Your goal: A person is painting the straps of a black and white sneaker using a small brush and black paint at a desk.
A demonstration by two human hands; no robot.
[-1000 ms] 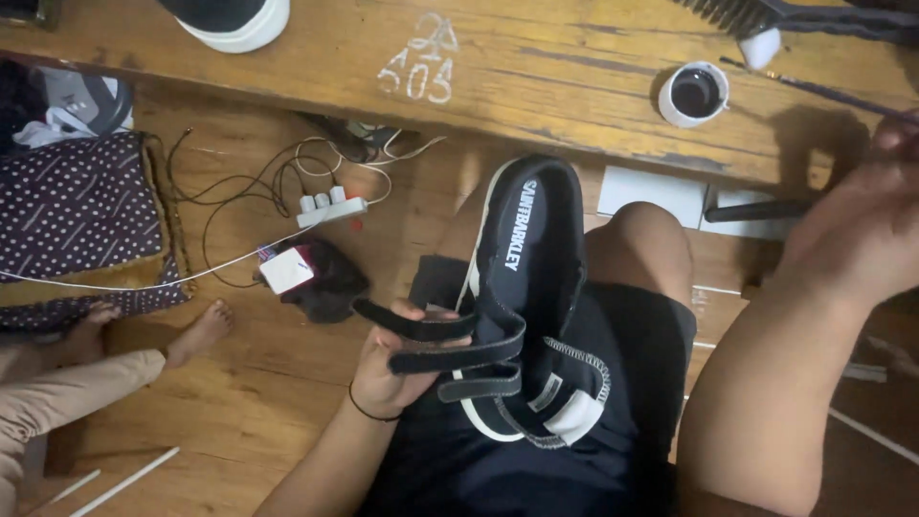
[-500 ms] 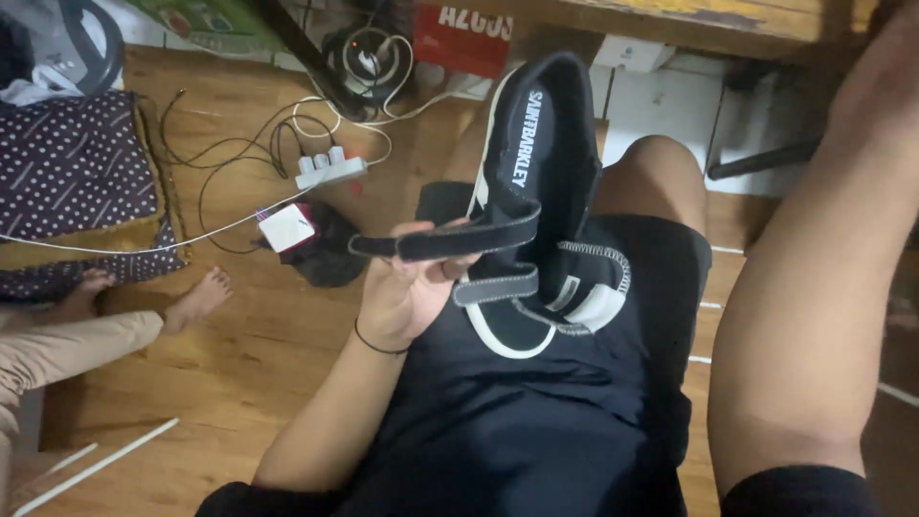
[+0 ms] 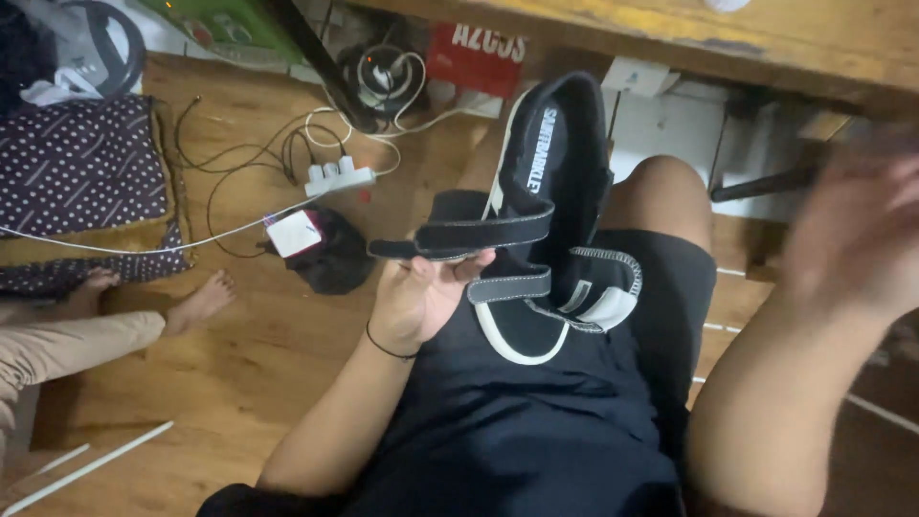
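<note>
**A:** Head view, what's the left hand doing?

**B:** The left hand (image 3: 421, 297) sits just left of centre, palm up, fingers curled round the black shoe (image 3: 550, 220). It grips the shoe at the side, near the straps, with a fingertip over the lower strap (image 3: 507, 285). A thin black band (image 3: 388, 347) circles the wrist.

**A:** And the shoe itself?

**B:** Held above the person's lap, over the black shorts (image 3: 536, 421). Its opening faces the camera, heel toward 12 o'clock, toe toward 6 o'clock. It is black with a white sole edge. The upper strap (image 3: 459, 235) hangs loose and sticks out toward 9 o'clock, past the hand.

**A:** The right hand?

**B:** The right hand (image 3: 857, 230) is at 3 o'clock, badly blurred. It is well apart from the shoe. I cannot tell how far open it is, or whether it holds anything.

**A:** What lies around?

**B:** On the wooden floor (image 3: 239, 345), at about 10 o'clock from the shoe, a white power strip (image 3: 337, 177) with tangled cables. Just below it sits a dark pouch (image 3: 330, 254) with a white tag on top. At far 9 o'clock is a dotted dark cushion (image 3: 81, 182). Another person's bare foot (image 3: 196, 302) and beige trouser leg (image 3: 67, 349) come in at 8 o'clock. A wooden table edge (image 3: 766, 38) runs across at 1 o'clock.
</note>
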